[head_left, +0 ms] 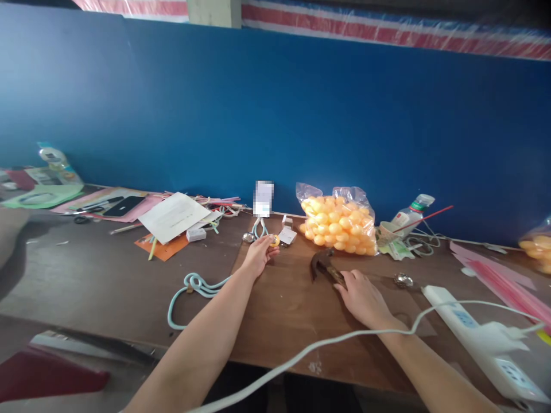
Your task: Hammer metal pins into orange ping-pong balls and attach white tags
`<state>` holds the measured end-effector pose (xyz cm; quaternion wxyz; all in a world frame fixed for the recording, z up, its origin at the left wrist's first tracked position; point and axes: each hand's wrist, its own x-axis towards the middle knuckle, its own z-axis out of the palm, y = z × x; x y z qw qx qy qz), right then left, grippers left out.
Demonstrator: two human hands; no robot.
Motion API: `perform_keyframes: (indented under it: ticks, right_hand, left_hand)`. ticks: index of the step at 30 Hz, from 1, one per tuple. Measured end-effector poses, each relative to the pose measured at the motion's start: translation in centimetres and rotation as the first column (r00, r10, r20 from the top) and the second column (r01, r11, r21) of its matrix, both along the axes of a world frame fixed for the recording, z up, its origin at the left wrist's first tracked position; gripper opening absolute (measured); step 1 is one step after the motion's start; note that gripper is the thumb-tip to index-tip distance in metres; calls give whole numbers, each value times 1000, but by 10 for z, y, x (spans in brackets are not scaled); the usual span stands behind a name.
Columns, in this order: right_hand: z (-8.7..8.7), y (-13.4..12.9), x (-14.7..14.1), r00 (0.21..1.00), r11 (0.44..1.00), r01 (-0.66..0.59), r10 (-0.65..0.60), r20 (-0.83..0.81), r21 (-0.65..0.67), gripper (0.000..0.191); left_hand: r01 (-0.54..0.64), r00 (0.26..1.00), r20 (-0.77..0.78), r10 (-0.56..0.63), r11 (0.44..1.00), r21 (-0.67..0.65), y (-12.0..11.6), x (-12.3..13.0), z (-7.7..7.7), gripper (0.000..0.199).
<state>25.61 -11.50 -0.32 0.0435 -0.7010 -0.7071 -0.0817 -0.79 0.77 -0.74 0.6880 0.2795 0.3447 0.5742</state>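
My left hand is near the middle of the brown table, its fingers closed on a small yellow-orange round piece. To the right, my right hand is wrapped round the handle of a claw hammer, whose dark head points to the left over the table. Behind my left hand a blurred white phone-like thing leans against the blue partition. Beside that hand lie a shiny metal piece and a small white card. A clear bag of orange balls sits behind the hammer.
A light blue cord lies left of my left forearm. Papers and sticks are at the back left. A white power strip, a plastic bottle and a metal piece are on the right. A white cable crosses my right wrist.
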Motion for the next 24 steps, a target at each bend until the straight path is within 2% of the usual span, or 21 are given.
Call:
perform_keyframes:
  ticks: [5, 11, 14, 17, 21, 24]
  right_hand:
    - [-4, 1, 3, 997, 997, 76, -77, -26, -30, 25]
    - [-1, 3, 2, 991, 995, 85, -90, -96, -53, 25]
    - [1, 3, 1, 978, 998, 50, -58, -198, -48, 24]
    - [15, -1, -10, 932, 998, -62, 68, -357, 28, 27]
    - [47, -12, -43, 810, 965, -186, 256, -528, 184, 26]
    - [61, -13, -68, 714, 961, -216, 276, -643, 173, 29]
  left_hand:
    - [3, 1000, -2, -3, 1000, -19, -3, -1, 1, 18]
    - [16, 1000, 2, -16, 1000, -14, -3, 0, 3, 20]
    - [21, 1000, 0, -21, 999, -26, -1, 1, 1, 20]
    - [40, 999, -5, -40, 999, -33, 2, 2, -3, 18]
    - [86, 996, 9, -86, 996, 22, 4, 1, -8, 18]
    - [92, 995, 25, -93, 995, 41, 3, 0, -9, 20]
